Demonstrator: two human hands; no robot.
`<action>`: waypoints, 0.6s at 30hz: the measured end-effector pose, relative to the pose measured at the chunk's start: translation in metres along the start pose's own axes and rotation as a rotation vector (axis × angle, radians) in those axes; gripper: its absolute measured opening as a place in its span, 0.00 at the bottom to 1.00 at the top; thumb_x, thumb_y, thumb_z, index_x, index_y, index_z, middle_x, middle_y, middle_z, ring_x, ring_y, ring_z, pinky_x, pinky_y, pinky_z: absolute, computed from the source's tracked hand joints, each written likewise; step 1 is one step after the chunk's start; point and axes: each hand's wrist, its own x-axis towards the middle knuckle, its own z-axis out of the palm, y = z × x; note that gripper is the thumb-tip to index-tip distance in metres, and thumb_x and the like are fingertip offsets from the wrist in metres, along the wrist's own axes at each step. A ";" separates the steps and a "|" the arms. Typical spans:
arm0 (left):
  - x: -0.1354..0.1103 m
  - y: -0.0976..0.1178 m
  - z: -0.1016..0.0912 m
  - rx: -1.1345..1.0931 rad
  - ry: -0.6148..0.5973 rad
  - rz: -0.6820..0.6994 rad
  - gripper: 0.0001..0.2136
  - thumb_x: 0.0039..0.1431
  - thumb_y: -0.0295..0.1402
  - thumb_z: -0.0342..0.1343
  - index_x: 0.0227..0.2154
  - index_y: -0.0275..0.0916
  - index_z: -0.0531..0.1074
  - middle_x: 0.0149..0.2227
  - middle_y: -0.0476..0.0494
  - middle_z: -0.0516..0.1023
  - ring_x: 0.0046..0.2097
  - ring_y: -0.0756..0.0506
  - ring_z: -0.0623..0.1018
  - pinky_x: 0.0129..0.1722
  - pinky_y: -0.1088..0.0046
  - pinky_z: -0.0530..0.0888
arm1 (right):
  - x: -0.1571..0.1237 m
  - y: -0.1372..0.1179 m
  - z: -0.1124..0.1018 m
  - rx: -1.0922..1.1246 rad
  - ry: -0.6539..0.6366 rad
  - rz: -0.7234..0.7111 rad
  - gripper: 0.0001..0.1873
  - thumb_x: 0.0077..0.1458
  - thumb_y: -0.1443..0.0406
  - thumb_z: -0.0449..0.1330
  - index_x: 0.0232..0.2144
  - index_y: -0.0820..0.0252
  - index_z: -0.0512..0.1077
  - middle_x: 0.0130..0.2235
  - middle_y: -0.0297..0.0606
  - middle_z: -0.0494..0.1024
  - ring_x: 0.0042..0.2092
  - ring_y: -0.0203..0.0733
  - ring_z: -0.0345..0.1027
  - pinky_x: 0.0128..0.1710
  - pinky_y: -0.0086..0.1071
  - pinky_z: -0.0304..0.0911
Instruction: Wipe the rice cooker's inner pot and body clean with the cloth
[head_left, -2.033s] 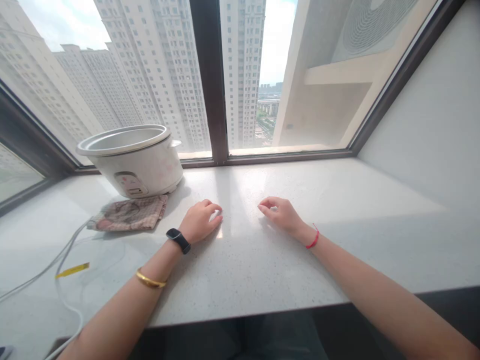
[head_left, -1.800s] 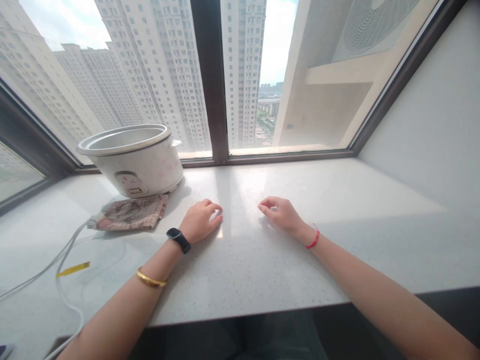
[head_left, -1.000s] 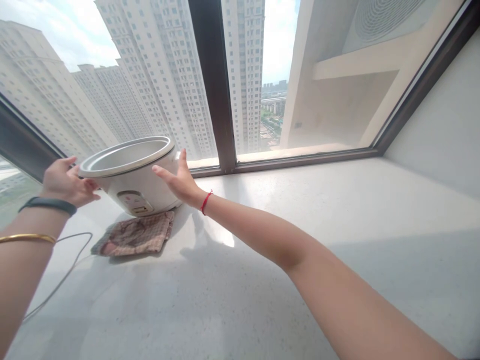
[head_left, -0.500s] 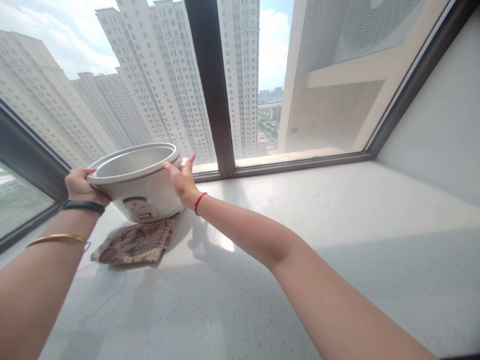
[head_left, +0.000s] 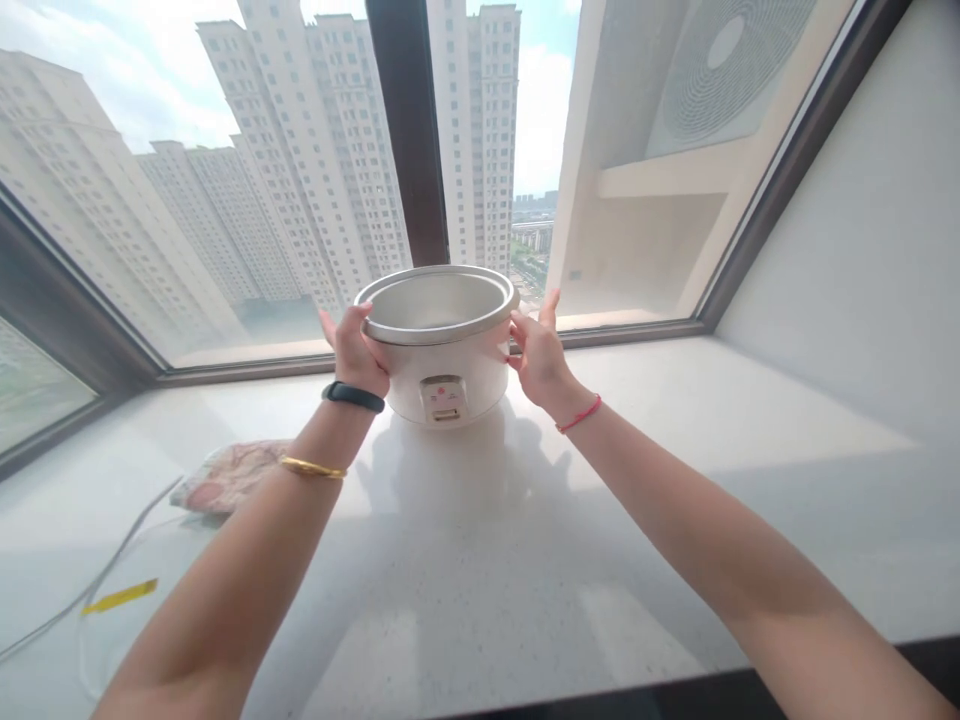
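A white rice cooker (head_left: pixel 448 375) with its lid off is between my hands near the window. Its silvery round opening faces up and its small switch panel faces me. My left hand (head_left: pixel 358 352) grips the left side, thumb at the rim. On the right side, my right hand (head_left: pixel 538 350) holds the cooker by its fingers, with the thumb raised. A shadow lies under the cooker; I cannot tell whether its base touches the sill. Left of it, a folded patterned cloth (head_left: pixel 229 475) lies partly behind my left forearm.
The pale stone windowsill (head_left: pixel 480 560) spreads under everything. A grey cable (head_left: pixel 112 560) and a yellow strip (head_left: pixel 121 596) lie at the left. Behind stands the window with its dark frame post (head_left: pixel 416 130); a white wall (head_left: pixel 847 270) bounds the right.
Both hands have carried the rice cooker to the right, from behind the cloth to in front of the window post. The cable and yellow strip have come into view.
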 end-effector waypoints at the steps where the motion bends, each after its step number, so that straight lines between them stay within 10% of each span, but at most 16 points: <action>1: -0.007 -0.008 0.007 -0.025 0.009 -0.029 0.45 0.56 0.29 0.56 0.71 0.43 0.34 0.61 0.39 0.68 0.60 0.42 0.73 0.59 0.66 0.71 | 0.002 -0.001 -0.011 -0.025 0.023 0.000 0.54 0.60 0.59 0.55 0.69 0.38 0.16 0.69 0.37 0.57 0.58 0.42 0.65 0.47 0.41 0.72; 11: -0.004 -0.045 0.015 0.091 -0.020 -0.141 0.45 0.58 0.37 0.56 0.72 0.48 0.36 0.60 0.40 0.70 0.58 0.40 0.74 0.50 0.65 0.75 | 0.020 0.014 -0.048 -0.007 0.125 0.043 0.48 0.63 0.57 0.50 0.69 0.35 0.18 0.62 0.36 0.68 0.52 0.39 0.69 0.38 0.32 0.71; 18: 0.011 -0.053 0.000 0.070 -0.128 -0.175 0.29 0.53 0.46 0.59 0.57 0.42 0.69 0.38 0.42 0.76 0.45 0.42 0.78 0.39 0.69 0.75 | 0.037 0.025 -0.047 0.084 0.154 0.030 0.45 0.64 0.52 0.49 0.68 0.29 0.20 0.65 0.33 0.65 0.56 0.41 0.67 0.35 0.33 0.73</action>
